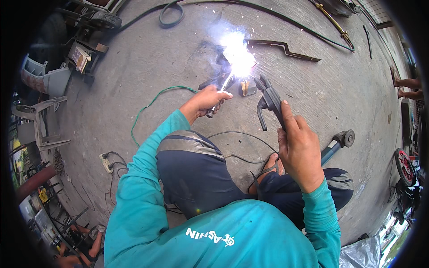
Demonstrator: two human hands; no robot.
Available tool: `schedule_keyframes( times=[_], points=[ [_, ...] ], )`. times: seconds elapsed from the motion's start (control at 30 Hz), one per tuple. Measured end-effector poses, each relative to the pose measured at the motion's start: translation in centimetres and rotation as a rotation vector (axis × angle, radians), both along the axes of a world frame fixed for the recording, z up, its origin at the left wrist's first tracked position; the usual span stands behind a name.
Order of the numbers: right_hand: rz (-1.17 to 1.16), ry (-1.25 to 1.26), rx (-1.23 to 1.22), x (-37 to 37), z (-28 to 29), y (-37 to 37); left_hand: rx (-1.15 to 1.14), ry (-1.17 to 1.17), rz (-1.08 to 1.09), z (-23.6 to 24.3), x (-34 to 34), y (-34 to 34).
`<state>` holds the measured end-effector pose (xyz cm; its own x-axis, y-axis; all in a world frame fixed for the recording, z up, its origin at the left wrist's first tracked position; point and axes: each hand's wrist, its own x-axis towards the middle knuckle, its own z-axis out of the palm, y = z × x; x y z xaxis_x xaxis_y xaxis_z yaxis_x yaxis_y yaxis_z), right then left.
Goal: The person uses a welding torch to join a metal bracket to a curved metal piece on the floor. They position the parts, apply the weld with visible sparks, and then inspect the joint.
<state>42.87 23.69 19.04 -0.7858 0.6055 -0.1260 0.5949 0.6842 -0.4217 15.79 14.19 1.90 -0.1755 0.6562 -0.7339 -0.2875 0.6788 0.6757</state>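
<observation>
A blinding welding arc [239,56] throws sparks and smoke just above the concrete floor and hides the joint. My right hand [300,145] is wrapped around a black electrode holder [271,99], its jaws pointing at the glare. In my left hand [206,102] is a slim shiny metal rod [227,82] with a dark lower end [210,114]; its upper tip is lost in the light. Beyond the arc, a bent flat metal bar [286,46] stretches right. A small brass-coloured piece [245,88] sits just below the flash.
An angle grinder [338,145] lies by my right knee. Black hose [286,18] curves across the far floor, near a brass torch [331,20]. Green cable [149,102] and a socket block [106,162] lie left. Another person's feet [401,85] show at right.
</observation>
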Motion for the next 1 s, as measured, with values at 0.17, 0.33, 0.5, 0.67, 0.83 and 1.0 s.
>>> schedule_keyframes(
  times=[0.17,0.33,0.5,0.67,0.83,1.0],
  points=[
    [0.002,0.036,0.004,0.2,-0.2,0.1,-0.046,0.005,-0.031,0.9,0.0,0.4],
    [0.015,0.007,0.011,0.0,-0.2,0.2,-0.015,-0.005,-0.006,0.3,-0.1,0.1],
    [0.012,0.009,0.014,0.0,-0.4,0.2,-0.024,0.006,-0.005,0.3,0.0,0.1],
    [0.021,0.056,-0.014,0.3,-0.5,0.3,-0.012,0.017,-0.005,0.7,0.2,0.2],
    [0.008,0.004,-0.010,-0.1,-0.3,0.3,-0.024,-0.005,-0.008,0.6,0.0,0.1],
    [0.017,0.011,0.007,0.0,-0.5,0.3,-0.017,0.002,-0.012,0.6,-0.1,0.1]
  ],
)
